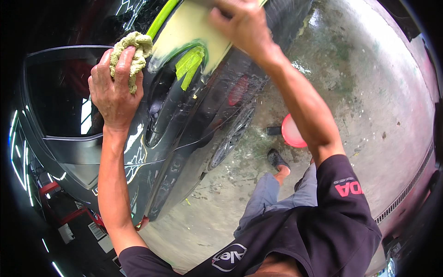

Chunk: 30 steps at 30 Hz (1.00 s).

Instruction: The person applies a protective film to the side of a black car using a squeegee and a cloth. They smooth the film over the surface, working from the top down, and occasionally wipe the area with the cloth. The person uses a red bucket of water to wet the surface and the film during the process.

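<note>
My left hand (pixel 113 92) grips a crumpled pale cloth (pixel 138 46) against the side of a dark car (pixel 83 152), beside its window. At the top, my right hand (pixel 244 32) has its fingers curled around a dark, blurred object that I cannot make out, over a pale yellowish panel (pixel 177 25) on the car. Below that patch, bright yellow-green tape (pixel 188 64) sits around a recessed part of the bodywork, and a strip of similar tape (pixel 159 18) runs along the upper left edge. The bodywork below looks wet.
A red bucket (pixel 290 134) stands on the stained concrete floor (pixel 360 101), partly behind my right arm, with a dark flat object (pixel 273 130) beside it. My foot (pixel 279 161) is near the car. A drain grate (pixel 401 189) runs at the right. Red metal equipment (pixel 50 188) shows at lower left.
</note>
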{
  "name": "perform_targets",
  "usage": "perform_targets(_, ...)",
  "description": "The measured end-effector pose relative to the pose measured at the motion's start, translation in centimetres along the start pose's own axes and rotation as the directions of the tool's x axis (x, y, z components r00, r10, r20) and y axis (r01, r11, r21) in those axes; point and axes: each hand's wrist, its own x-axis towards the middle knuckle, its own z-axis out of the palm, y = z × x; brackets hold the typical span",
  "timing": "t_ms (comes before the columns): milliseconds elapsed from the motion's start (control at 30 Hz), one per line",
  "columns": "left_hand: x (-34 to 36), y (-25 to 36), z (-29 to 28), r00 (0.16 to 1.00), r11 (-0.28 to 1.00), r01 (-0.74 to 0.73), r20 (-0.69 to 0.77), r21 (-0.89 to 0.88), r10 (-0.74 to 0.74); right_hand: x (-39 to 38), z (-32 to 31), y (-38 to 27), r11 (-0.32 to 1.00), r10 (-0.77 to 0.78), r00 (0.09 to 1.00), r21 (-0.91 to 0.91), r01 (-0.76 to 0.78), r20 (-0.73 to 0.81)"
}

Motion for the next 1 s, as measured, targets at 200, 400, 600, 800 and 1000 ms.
perform_targets(200,0.1,0.4,0.2,1.0,1.0,0.011,0.02,-0.004,-0.011,-2.7,0.7,-3.1,0.998,0.047,0.997,-0.032,-0.049,-0.059)
perform_targets(400,0.4,-0.2,0.5,0.999,1.0,-0.025,-0.03,-0.016,0.025,-1.6,-0.5,-0.4,0.956,0.288,0.957,0.057,-0.287,-0.022)
perform_targets(600,0.3,0.3,0.4,0.999,0.999,-0.035,-0.023,-0.01,0.035,-4.0,0.0,-0.9,0.998,0.061,0.997,-0.022,-0.062,-0.042)
perform_targets(800,0.5,0.1,0.8,0.999,0.999,-0.041,-0.034,0.003,0.041,-6.8,1.7,-4.4,0.98,0.175,0.96,-0.056,-0.192,-0.218)
perform_targets(1000,0.4,0.3,0.2,0.998,1.0,-0.028,-0.047,0.012,0.029,-4.2,0.9,-0.1,0.835,0.55,0.835,0.028,-0.549,-0.029)
